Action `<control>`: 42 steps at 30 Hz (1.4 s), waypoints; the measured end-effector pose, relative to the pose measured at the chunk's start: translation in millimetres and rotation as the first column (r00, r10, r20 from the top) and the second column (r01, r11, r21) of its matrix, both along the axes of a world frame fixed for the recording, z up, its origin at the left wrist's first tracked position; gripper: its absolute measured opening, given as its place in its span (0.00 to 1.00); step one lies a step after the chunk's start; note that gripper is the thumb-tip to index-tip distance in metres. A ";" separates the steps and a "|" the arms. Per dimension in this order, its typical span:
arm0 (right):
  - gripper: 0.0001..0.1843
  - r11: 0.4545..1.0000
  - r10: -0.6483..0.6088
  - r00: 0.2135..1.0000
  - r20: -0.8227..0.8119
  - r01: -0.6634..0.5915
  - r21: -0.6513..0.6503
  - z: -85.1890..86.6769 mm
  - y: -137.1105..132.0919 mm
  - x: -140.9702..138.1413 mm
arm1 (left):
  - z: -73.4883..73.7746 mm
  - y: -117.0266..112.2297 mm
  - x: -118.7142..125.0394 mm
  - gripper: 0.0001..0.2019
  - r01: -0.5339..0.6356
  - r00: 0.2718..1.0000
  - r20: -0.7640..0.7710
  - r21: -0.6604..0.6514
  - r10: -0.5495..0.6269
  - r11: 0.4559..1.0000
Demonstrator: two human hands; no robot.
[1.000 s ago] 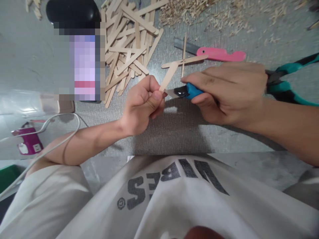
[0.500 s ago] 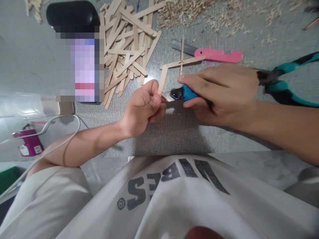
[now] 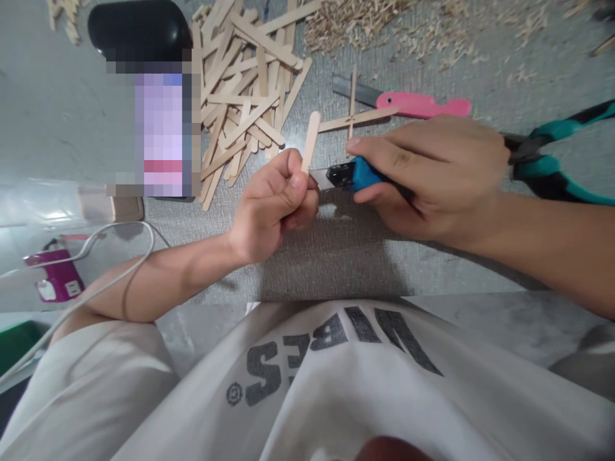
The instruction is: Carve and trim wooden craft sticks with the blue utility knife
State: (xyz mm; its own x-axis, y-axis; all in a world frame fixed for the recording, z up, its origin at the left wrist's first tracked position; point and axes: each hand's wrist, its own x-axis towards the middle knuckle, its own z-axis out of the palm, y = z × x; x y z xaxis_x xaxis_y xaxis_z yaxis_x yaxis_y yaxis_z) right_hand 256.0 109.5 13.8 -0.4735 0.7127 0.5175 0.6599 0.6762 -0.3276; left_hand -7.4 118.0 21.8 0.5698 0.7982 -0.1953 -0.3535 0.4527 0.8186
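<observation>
Pinched in my left hand (image 3: 276, 202) is a wooden popsicle stick (image 3: 312, 141), its rounded end pointing up and away from me. My right hand (image 3: 432, 173) is wrapped round a blue and black utility knife (image 3: 364, 174). The knife's blade points left and meets the stick's edge just beside my left fingertips; the lower end of the stick is hidden by those fingers. Beyond my right hand, two sticks joined in a cross (image 3: 350, 119) lie on the table. Behind them is a pink folding knife (image 3: 423, 105), its blade out.
A heap of popsicle sticks (image 3: 250, 96) lies at the back, with wood shavings (image 3: 355, 25) to its right. Teal and black pliers (image 3: 552, 153) lie at right. A blurred phone (image 3: 163, 128), a black case (image 3: 139, 29) and a white cable (image 3: 148, 240) are at left.
The stick in my left hand has shifted slightly away from me and shows more of its length. The knife blade stays at its edge, and both hands have barely moved.
</observation>
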 end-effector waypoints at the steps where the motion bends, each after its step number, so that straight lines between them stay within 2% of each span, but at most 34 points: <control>1: 0.37 0.999 -0.009 1.000 -0.016 0.009 -0.039 0.3 -0.6 -0.6 | -0.4 0.2 0.7 0.25 0.002 1.000 0.003 0.002 -0.002 1.000; 4: 0.39 0.994 -0.039 0.999 -0.024 0.037 -0.099 1.6 -0.6 -3.3 | -1.7 1.1 2.2 0.23 -0.002 0.999 0.048 0.030 0.000 1.000; 9: 0.31 0.995 0.026 0.999 0.019 -0.028 0.100 4.5 3.8 -4.3 | -1.3 3.5 2.1 0.21 0.031 0.991 0.129 0.066 -0.040 0.997; 15: 0.35 0.999 -0.008 0.998 0.068 0.006 0.036 7.2 2.3 -2.9 | 0.8 5.8 -2.1 0.25 0.104 0.990 0.088 0.032 -0.107 0.994; 18: 0.31 0.995 0.000 1.000 0.030 -0.003 0.104 5.4 1.1 -6.7 | -0.6 5.5 -4.0 0.26 0.180 0.979 0.091 0.036 -0.183 0.983; 21: 0.28 0.987 0.010 1.000 -0.028 -0.005 0.159 2.0 0.6 -11.9 | -5.2 3.6 -4.2 0.25 0.220 0.966 0.116 0.092 -0.230 0.971; 26: 0.28 0.989 0.027 0.995 -0.092 -0.013 0.148 -2.5 1.7 -13.4 | -9.5 0.1 -3.2 0.27 0.147 0.984 0.084 0.116 -0.158 0.982; 31: 0.30 0.988 0.046 0.998 -0.050 -0.038 0.152 -3.9 4.6 -4.5 | 1.3 0.5 -2.9 0.23 0.094 0.993 0.069 0.042 -0.096 0.995; 36: 0.35 0.999 -0.025 0.999 0.041 0.024 0.025 -2.8 5.0 1.4 | 8.0 2.0 -3.0 0.24 0.086 0.994 0.074 -0.052 -0.082 0.995; 42: 0.42 0.998 -0.056 0.997 0.057 0.058 -0.030 1.5 1.8 -4.5 | 4.2 1.0 -3.5 0.23 0.041 0.996 0.078 -0.082 -0.035 0.996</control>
State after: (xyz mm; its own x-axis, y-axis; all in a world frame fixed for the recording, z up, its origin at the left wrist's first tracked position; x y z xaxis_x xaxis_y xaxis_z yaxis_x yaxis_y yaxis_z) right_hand 251.5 111.3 15.3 -0.4597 0.7549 0.4678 0.7150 0.6270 -0.3093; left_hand -10.9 119.0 26.0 0.6151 0.7587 -0.2148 -0.3949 0.5322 0.7489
